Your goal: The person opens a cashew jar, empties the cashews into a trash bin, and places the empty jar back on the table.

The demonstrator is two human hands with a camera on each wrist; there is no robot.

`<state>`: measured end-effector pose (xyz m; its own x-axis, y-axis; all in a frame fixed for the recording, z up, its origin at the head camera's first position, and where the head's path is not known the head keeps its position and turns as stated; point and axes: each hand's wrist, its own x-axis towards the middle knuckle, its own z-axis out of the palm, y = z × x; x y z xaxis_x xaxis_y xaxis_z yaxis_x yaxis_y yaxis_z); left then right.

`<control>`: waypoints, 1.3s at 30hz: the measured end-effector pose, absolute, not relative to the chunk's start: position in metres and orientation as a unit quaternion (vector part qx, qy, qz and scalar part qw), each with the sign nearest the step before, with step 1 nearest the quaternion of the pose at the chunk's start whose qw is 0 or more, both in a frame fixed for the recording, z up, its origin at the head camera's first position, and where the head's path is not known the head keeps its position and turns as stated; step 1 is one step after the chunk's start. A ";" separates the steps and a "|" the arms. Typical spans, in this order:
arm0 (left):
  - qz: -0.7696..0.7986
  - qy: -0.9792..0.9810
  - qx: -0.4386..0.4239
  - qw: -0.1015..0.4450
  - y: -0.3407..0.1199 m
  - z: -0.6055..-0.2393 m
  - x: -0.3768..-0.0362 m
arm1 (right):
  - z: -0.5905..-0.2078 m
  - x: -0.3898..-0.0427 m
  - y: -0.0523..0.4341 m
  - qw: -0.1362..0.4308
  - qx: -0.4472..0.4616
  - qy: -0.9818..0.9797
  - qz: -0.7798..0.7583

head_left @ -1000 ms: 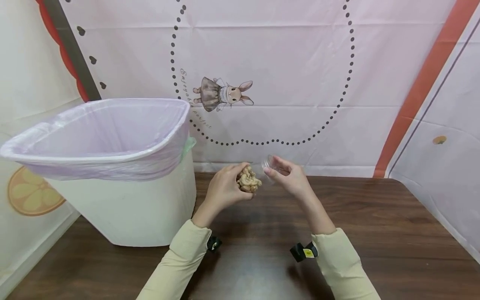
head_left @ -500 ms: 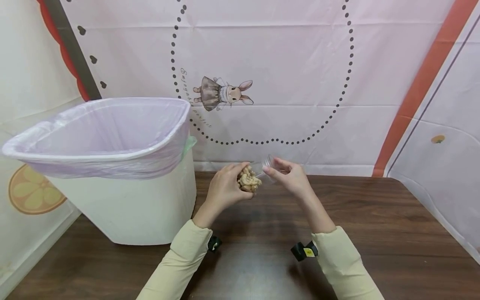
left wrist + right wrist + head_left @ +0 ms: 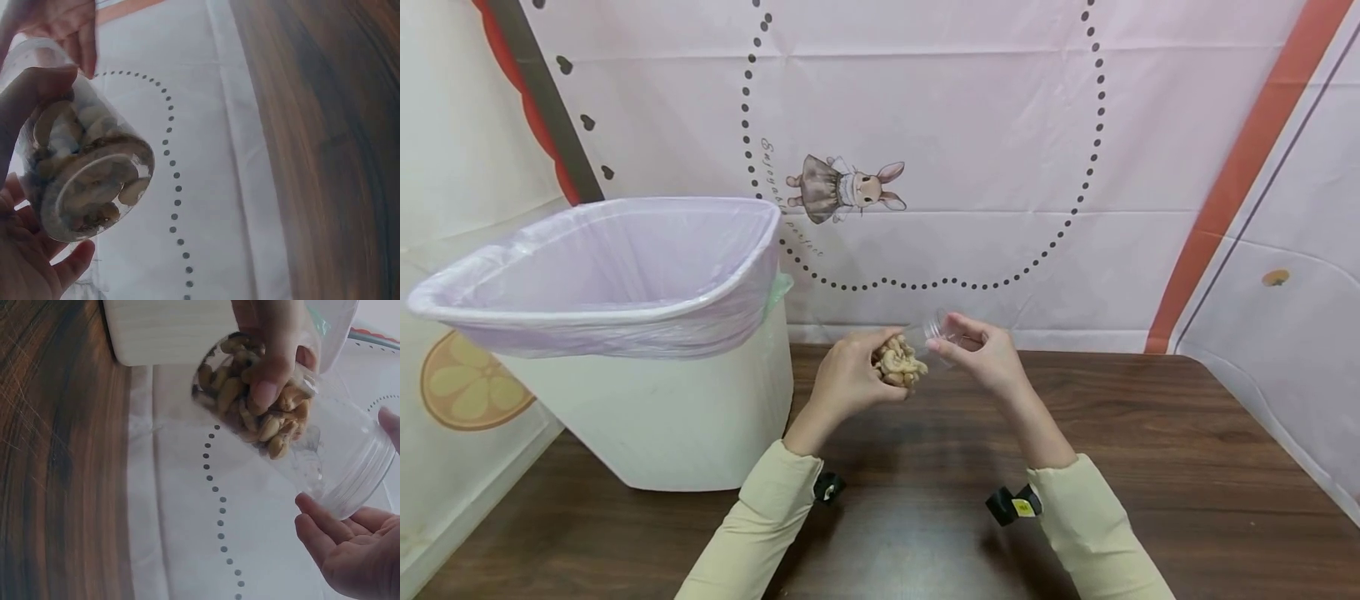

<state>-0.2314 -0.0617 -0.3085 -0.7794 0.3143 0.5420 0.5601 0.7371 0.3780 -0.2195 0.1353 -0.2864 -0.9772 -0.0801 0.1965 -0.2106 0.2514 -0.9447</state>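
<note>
A clear plastic jar (image 3: 347, 462) is held tilted, well above the table, between both hands. Cashews (image 3: 898, 362) lie gathered at its closed end, and the part towards the ridged neck holds no nuts. My left hand (image 3: 848, 371) grips the jar around the nut-filled end, with the thumb pressed on its side in the right wrist view. At the neck, my right hand (image 3: 988, 354) holds the jar between thumb and fingers. The round base, with cashews against it, faces the camera in the left wrist view.
A white bin (image 3: 647, 417) lined with a pale purple bag stands at the left of the brown wooden table (image 3: 917, 517). Behind the table hangs a pink-white cloth (image 3: 985, 133) with a printed rabbit. Black wrist cameras sit on both cuffs.
Both hands stay almost in place around the jar. The cashews show slightly farther right, towards the neck, than half a second ago.
</note>
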 end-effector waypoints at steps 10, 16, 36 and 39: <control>-0.303 -0.899 -0.250 0.194 -0.063 -0.307 -0.231 | -0.284 -0.218 0.141 0.037 0.126 -0.795 0.592; -0.333 -0.891 -0.264 0.161 -0.063 -0.305 -0.232 | -0.284 -0.219 0.146 0.044 0.175 -0.800 0.573; -0.271 -0.913 -0.220 0.210 -0.060 -0.305 -0.232 | -0.283 -0.221 0.146 0.063 0.123 -0.802 0.581; -0.256 -0.918 -0.213 0.215 -0.059 -0.305 -0.232 | -0.284 -0.222 0.144 0.062 0.108 -0.814 0.567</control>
